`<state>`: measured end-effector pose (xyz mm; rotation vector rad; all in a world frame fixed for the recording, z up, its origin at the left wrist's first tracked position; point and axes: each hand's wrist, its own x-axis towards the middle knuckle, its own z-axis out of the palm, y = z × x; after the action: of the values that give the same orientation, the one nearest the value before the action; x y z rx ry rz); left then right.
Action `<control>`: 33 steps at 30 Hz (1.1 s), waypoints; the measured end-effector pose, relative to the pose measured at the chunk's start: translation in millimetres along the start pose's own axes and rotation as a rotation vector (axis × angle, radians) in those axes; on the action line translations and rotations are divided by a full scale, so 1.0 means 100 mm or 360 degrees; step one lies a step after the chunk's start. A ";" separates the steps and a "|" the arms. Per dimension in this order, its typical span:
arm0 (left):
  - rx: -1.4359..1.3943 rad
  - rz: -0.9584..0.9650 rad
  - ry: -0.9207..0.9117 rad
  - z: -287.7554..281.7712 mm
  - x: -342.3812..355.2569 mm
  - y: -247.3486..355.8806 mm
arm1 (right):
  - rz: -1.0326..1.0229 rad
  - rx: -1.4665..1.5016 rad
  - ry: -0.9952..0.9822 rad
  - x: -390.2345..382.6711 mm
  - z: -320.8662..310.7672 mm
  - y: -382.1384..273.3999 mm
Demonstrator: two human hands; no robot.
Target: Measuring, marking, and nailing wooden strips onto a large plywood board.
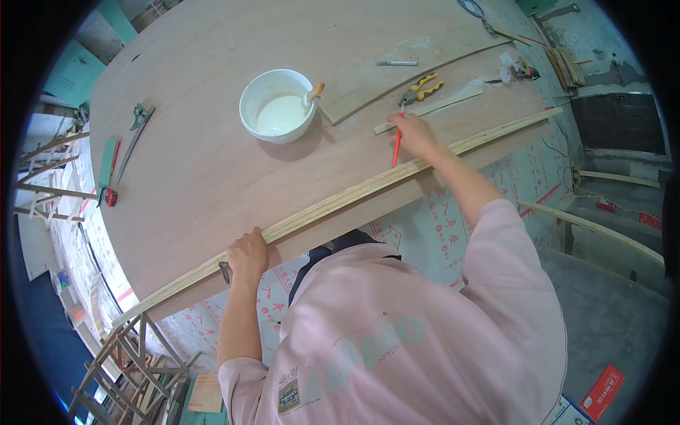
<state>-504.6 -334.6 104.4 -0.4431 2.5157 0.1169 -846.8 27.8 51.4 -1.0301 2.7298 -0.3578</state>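
Observation:
A long pale strip of layered wood point(340, 200) lies slantwise along the near edge of a wide wooden board. My left hand point(248, 253) is closed over this strip near its left part. A dark metal piece point(225, 272) sticks out beside that hand; its kind is unclear. My right hand point(416, 136) is closed on a red pencil point(397, 150), whose lower end is beside the strip. Just past the right hand are yellow-and-black pliers point(422, 90) and a thin flat wood slat point(446, 110).
On the wide board point(205, 163) stand a white bucket point(249, 106) of white liquid with a wooden-handled brush point(316, 91), a curved plywood piece point(354, 88) and a silver pen point(397, 64). A metal square point(134, 145) and red tape measure point(108, 197) lie left. Wooden trestles point(142, 347) stand lower left.

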 end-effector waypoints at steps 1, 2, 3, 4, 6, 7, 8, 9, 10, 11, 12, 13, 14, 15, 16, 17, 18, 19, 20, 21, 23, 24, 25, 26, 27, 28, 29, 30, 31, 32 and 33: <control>-0.0002 -0.0011 -0.0004 0.00 0.00 0.02 | 0.0024 -0.0125 0.0042 0.04 0.01 0.12; 0.0019 -0.0007 0.0006 0.00 -0.02 0.03 | 0.0049 -0.0247 0.0083 0.08 0.02 0.20; 0.0040 -0.0002 0.0015 0.01 -0.02 0.04 | 0.0041 -0.0240 0.0076 0.13 0.02 0.28; 0.0038 -0.0016 0.0001 0.03 -0.04 0.04 | 0.0062 -0.0237 0.0008 0.18 0.01 0.29; 0.0131 0.0001 0.0086 0.08 -0.08 0.06 | 0.0076 -0.0226 -0.0076 0.22 0.02 0.30; 0.0125 -0.0014 0.0064 0.12 -0.12 0.07 | -0.0009 -0.0266 -0.0251 0.27 -0.05 0.21; 0.0155 -0.0039 0.0070 0.11 -0.14 0.10 | -0.0089 -0.0308 -0.0418 0.31 -0.09 0.15; 0.0186 -0.0062 0.0076 0.12 -0.16 0.12 | -0.0094 -0.0303 -0.0433 0.30 -0.06 0.07; 0.0178 -0.0065 0.0062 0.14 -0.18 0.14 | -0.0281 -0.0209 -0.0397 0.25 -0.03 -0.02; 0.0198 -0.0090 0.0104 0.16 -0.21 0.15 | -0.0471 -0.0109 -0.0363 0.21 0.00 -0.15; 0.0219 -0.0115 0.0147 0.19 -0.23 0.16 | -0.0480 -0.0103 -0.0381 0.19 0.02 -0.28; 0.0213 -0.0121 0.0130 0.20 -0.25 0.17 | -0.0520 0.0001 -0.0427 0.16 0.00 -0.44; 0.0204 -0.0136 0.0141 0.19 -0.25 0.18 | -0.0552 0.0107 -0.0470 0.14 0.01 -0.57; 0.0195 -0.0152 0.0153 0.19 -0.25 0.17 | -0.0551 0.0113 -0.0483 0.14 0.07 -0.67; 0.0190 -0.0150 0.0141 0.17 -0.25 0.17 | -0.0545 0.0191 -0.0632 0.14 0.11 -0.76; 0.0182 -0.0149 0.0115 0.15 -0.23 0.17 | -0.0542 0.0269 -0.0780 0.16 0.14 -0.86; 0.0175 -0.0149 0.0090 0.13 -0.22 0.17 | -0.0544 0.0270 -0.0790 0.14 0.15 -0.96; 0.0167 -0.0157 0.0085 0.12 -0.20 0.17 | -0.0424 0.0358 -0.0923 0.14 0.13 -1.10; 0.0157 -0.0161 0.0059 0.11 -0.19 0.17 | -0.0302 0.0450 -0.1051 0.13 0.13 -1.20; 0.0147 -0.0165 0.0034 0.10 -0.18 0.17 | -0.0310 0.0452 -0.1057 0.15 0.15 -1.27; 0.0126 -0.0174 0.0010 0.10 -0.17 0.18 | -0.0325 0.0392 -0.1092 0.13 0.21 -1.36; 0.0109 -0.0180 -0.0004 0.10 -0.18 0.18 | -0.0326 0.0392 -0.1102 0.12 0.31 -1.32; 0.0109 -0.0173 -0.0008 0.10 -0.18 0.19 | -0.0489 0.0426 -0.0946 0.10 0.45 -1.22; 0.0122 -0.0171 0.0012 0.09 -0.19 0.19 | -0.0655 0.0458 -0.0787 0.09 0.49 -1.19; 0.0136 -0.0167 0.0033 0.09 -0.20 0.19 | -0.0652 0.0459 -0.0790 0.09 0.52 -1.16; 0.0133 -0.0170 0.0033 0.09 -0.21 0.18 | -0.0595 0.0461 -0.0915 0.10 0.52 -1.15; 0.0149 -0.0155 0.0058 0.10 -0.21 0.18 | -0.0537 0.0462 -0.1040 0.11 0.52 -1.15; 0.0165 -0.0140 0.0085 0.11 -0.22 0.17 | -0.0540 0.0460 -0.1041 0.11 0.52 -1.14; 0.0162 -0.0142 0.0085 0.11 -0.22 0.17 | -0.0450 0.0559 -0.1081 0.09 0.51 -1.12; 0.0159 -0.0147 0.0083 0.12 -0.21 0.16 | -0.0360 0.0658 -0.1120 0.08 0.51 -1.10; 0.0155 -0.0151 0.0081 0.12 -0.21 0.16 | -0.0362 0.0656 -0.1121 0.07 0.51 -1.09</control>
<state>-487.5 -311.5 105.9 -0.5305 2.5320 -0.0541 -770.5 -63.5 34.6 -1.0837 1.8304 -0.4598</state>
